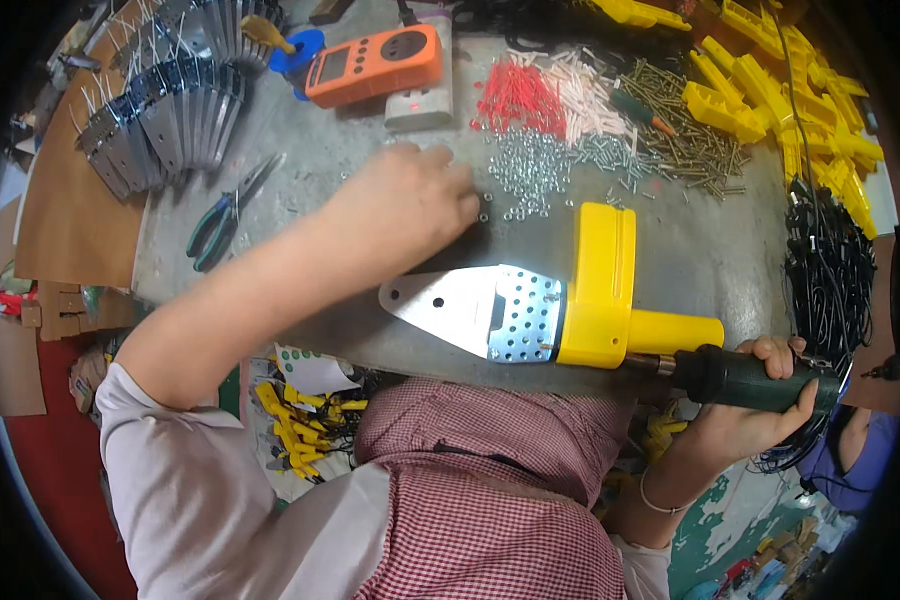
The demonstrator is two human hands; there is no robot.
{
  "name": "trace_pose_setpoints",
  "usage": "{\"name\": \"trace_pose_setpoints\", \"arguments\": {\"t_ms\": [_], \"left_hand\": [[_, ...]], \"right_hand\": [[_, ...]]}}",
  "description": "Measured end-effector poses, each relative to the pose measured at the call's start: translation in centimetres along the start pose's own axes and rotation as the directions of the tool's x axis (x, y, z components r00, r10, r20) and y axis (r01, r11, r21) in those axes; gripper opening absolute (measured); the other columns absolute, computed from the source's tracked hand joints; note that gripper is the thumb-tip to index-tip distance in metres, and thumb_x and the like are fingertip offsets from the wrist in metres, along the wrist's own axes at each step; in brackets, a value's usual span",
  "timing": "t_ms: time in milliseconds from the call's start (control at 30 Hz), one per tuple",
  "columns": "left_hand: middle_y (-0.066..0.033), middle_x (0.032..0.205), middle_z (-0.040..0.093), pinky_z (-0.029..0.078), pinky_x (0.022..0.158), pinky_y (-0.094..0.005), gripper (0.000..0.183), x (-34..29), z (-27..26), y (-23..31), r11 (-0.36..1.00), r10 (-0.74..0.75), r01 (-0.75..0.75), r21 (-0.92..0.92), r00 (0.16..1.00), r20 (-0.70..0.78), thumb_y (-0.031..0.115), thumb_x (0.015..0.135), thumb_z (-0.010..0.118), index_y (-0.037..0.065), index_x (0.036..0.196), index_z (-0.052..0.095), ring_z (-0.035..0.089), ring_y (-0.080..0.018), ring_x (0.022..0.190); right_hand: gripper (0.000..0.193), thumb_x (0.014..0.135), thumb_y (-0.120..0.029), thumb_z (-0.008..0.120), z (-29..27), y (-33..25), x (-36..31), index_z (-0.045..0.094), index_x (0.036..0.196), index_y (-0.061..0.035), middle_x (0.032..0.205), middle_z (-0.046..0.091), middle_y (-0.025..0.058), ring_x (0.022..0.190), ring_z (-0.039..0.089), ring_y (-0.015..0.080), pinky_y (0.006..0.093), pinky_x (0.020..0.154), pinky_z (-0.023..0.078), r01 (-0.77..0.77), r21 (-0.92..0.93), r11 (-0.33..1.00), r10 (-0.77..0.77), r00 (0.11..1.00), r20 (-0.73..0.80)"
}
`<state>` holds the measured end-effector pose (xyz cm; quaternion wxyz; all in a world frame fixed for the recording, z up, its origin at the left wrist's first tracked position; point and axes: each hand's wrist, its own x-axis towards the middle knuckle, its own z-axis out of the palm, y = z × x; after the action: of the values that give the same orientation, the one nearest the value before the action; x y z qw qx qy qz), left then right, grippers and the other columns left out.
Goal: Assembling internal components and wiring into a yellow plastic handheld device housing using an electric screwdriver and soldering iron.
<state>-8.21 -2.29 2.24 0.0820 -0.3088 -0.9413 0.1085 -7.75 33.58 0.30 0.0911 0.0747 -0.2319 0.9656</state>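
Observation:
My right hand (770,385) is wrapped round a dark green power screwdriver (715,377). Its metal nose points left, against or just beside the lower edge of a yellow plastic housing (595,290) with a stub handle. Fixed to that housing is a flat silver metal plate (445,305) with a perforated guard (526,315); the piece lies at the bench's near edge. Over the bench, my left hand (410,195) has its fingers curled together next to loose nuts (530,175). What those fingers hold, if anything, is hidden.
Behind the nuts lie red sleeves (520,97), white sleeves (580,95) and long brass-coloured screws (685,120). Pliers (225,215) and an orange multimeter (375,65) are at left. Yellow housings (750,90) and black cables (825,260) are heaped at right, metal plates (160,125) far left.

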Motion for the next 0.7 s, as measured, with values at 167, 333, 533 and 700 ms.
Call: {"name": "trace_pose_setpoints", "arguments": {"t_ms": [167,333,533,700], "left_hand": [[-0.0101,0.078,0.052,0.046,0.061,-0.0406,0.016,-1.0,-1.9,4.3,0.799,-0.301,0.177,-0.574,0.945,-0.129,0.006,0.063,0.065,0.005,0.075,0.054,0.056,-0.0301,0.074],[-0.0104,0.072,0.051,0.044,0.058,-0.0376,0.017,-1.1,-1.6,10.4,0.514,-0.461,0.164,-0.842,0.881,-0.11,0.003,0.061,0.066,0.003,0.073,0.053,0.053,-0.0286,0.068],[-0.0102,0.068,0.05,0.041,0.055,-0.0359,0.017,-1.1,-1.1,11.5,0.486,-0.537,0.16,-0.859,0.83,-0.15,0.002,0.06,0.066,0.003,0.072,0.054,0.051,-0.0278,0.062],[-0.0104,0.069,0.05,0.039,0.053,-0.0354,0.019,-1.1,-0.6,11.4,0.526,-0.516,0.115,-0.843,0.831,-0.208,-0.001,0.058,0.066,0.003,0.073,0.055,0.05,-0.0271,0.061]], "right_hand": [[0.035,0.093,-0.027,0.052,0.0,0.2,-0.3,0.04,0.113,-0.0009,0.078,0.04,0.0029,0.079,0.047,0.018,0.0359,0.084,0.045,0.019,-0.042,0.999,-0.021,0.999,-0.044],[0.033,0.092,-0.027,0.051,-0.1,-0.2,-0.1,0.04,0.11,-0.0024,0.078,0.04,0.0025,0.078,0.047,0.0165,0.0367,0.087,0.046,-0.016,-0.025,1.0,0.015,1.0,-0.016],[0.03,0.09,-0.028,0.053,0.1,0.0,-0.4,0.042,0.105,-0.0046,0.076,0.039,0.0014,0.075,0.047,0.0146,0.0346,0.084,0.045,-0.039,0.054,0.998,0.04,0.999,-0.019],[0.03,0.089,-0.028,0.054,0.6,0.6,-0.2,0.043,0.103,-0.0042,0.074,0.038,0.0004,0.069,0.044,0.0136,0.0316,0.077,0.044,-0.01,0.088,0.996,0.015,0.998,-0.055]]}}
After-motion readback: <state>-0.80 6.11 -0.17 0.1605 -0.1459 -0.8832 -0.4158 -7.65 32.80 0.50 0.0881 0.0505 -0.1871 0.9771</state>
